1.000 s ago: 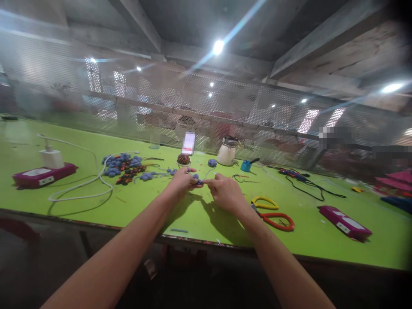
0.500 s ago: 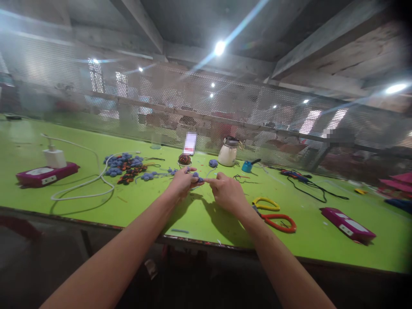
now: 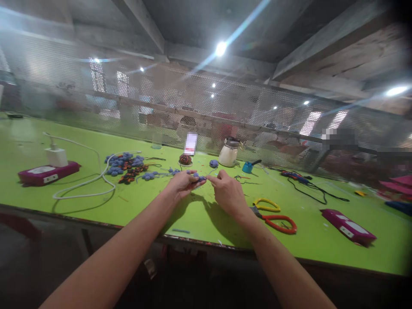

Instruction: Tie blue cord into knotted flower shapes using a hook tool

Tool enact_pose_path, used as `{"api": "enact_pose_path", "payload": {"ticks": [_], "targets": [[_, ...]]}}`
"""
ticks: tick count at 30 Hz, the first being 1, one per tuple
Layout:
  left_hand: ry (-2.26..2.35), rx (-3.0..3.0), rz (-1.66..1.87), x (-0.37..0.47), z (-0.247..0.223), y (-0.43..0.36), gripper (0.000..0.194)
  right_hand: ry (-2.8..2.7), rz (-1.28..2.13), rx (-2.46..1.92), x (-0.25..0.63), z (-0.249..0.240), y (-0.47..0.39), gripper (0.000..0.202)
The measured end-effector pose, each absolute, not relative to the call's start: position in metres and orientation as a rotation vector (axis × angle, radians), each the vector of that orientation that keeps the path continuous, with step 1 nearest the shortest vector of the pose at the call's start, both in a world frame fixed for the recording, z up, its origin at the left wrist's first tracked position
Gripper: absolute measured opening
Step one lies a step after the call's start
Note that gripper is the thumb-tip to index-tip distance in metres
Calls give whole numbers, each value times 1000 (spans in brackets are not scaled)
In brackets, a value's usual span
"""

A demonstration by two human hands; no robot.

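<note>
My left hand (image 3: 184,183) is closed on a small purple-blue crochet piece (image 3: 200,178), whose knobbly end shows past the fingers. Right beside it, my right hand (image 3: 228,191) is curled, its index fingertip close to the piece. Whatever the right fingers pinch is too small to make out. A strip of the same purple-blue crochet flowers (image 3: 149,176) lies to the left of the hands. Beyond them sit a small purple-blue yarn ball (image 3: 213,163) and a dark multicoloured yarn ball (image 3: 185,159).
Scissors (image 3: 279,223) with yellow and red handles lie beside my right forearm. Crochet flowers (image 3: 125,165) are heaped left, near a white cable (image 3: 83,197) and a magenta power strip (image 3: 48,172). A phone (image 3: 190,143), cream jug (image 3: 228,153) and blue pot (image 3: 247,167) stand behind.
The left fingers have straightened somewhat along the crochet piece, and the right fingertips have shifted slightly beside it. The whole view has shifted a little.
</note>
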State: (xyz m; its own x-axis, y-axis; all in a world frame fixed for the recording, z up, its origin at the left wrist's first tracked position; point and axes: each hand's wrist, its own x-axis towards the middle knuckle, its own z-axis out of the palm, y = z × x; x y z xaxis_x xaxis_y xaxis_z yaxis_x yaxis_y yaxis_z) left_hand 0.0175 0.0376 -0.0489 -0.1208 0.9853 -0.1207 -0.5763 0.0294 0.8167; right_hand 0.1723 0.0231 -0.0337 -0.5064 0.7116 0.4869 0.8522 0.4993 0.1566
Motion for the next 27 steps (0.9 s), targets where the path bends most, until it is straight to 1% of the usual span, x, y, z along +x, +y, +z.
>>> {"api": "enact_pose_path", "payload": {"ticks": [7,12,21,27], "targets": [[925,700,1580,22,-47,36,36,-2377,-182,-1191,175,-36,33,33],[939,764,1587,21,-47,34,32,-2411,-201,-1236,178,-35,36,33],[954,802,1549,21,-47,34,32,-2421,-184,-1130,179,-37,38,33],[953,804,1545,21,-47,35,31,-2472,-234,-1148,181,-36,37,34]]}}
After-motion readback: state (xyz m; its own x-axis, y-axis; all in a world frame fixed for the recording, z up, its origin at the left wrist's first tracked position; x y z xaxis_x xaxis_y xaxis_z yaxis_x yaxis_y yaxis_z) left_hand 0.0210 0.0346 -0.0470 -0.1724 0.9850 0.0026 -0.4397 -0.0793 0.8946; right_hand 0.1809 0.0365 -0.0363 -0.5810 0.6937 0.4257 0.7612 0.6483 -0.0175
